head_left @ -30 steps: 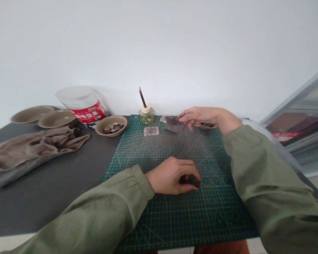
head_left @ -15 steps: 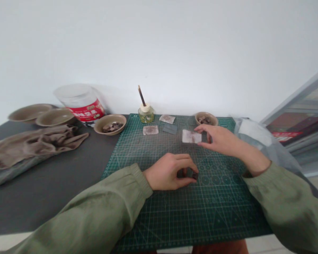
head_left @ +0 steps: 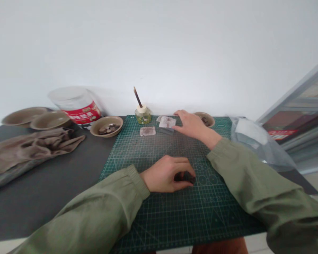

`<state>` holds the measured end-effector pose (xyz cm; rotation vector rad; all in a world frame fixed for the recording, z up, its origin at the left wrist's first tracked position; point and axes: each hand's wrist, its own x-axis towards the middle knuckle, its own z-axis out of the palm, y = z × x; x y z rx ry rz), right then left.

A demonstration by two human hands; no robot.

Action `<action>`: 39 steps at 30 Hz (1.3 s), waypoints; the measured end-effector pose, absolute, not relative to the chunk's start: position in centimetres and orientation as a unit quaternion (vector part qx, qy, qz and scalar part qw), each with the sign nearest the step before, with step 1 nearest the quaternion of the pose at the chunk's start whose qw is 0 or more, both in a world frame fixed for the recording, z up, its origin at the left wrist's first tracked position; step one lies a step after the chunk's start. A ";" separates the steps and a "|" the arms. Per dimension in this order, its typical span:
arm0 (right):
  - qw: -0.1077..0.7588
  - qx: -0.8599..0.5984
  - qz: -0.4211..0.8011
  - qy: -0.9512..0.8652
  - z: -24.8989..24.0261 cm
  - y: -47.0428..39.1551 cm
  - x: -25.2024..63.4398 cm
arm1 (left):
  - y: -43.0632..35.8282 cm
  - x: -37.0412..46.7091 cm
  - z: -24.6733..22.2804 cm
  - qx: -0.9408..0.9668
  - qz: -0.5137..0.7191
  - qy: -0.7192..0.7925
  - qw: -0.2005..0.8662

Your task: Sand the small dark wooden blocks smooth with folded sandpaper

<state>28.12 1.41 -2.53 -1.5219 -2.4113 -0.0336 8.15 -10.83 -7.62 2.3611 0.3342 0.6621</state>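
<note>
My left hand (head_left: 166,175) rests low over the green cutting mat (head_left: 159,215), thumb and fingers closed around a small dark piece (head_left: 189,177). What kind of piece it is cannot be made out. Farther back, my right hand (head_left: 193,125) pinches the right edge of a small white sheet with brown stains (head_left: 167,122). That sheet overlaps another pale sheet (head_left: 159,119) and a grey sheet (head_left: 166,131). To their left, one more stained sheet (head_left: 147,131) lies flat on the mat.
A small bottle (head_left: 142,115) with a dark stick stands at the mat's back edge. Bowls of brown chips flank the mat, one at left (head_left: 106,126), one behind my right hand (head_left: 207,119). Two more bowls, a red-labelled tub (head_left: 81,113), a brown cloth (head_left: 37,146) and a plastic bag (head_left: 257,141) lie around.
My right hand has carried the stained white sheet left and back, over the grey sheet. The left hand stays nearly in place, with more of the dark piece showing.
</note>
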 end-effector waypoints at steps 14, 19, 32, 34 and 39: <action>0.145 -0.547 0.026 -0.824 -4.6 2.7 25.0 | -10.9 8.0 -7.6 0.904 0.259 0.121 0.319; 0.178 -0.517 0.017 -0.837 -4.2 2.9 23.9 | -10.8 8.0 -7.6 0.905 0.257 0.116 0.319; 0.162 -0.337 0.086 -0.923 -5.5 4.7 18.1 | -10.8 8.1 -7.7 0.905 0.259 0.099 0.324; 0.165 -0.332 0.095 -0.924 -5.8 4.7 17.8 | -10.9 8.1 -7.7 0.905 0.260 0.095 0.324; 0.179 -0.314 0.124 -0.924 -5.1 3.6 17.9 | -10.9 7.8 -7.6 0.906 0.253 0.084 0.328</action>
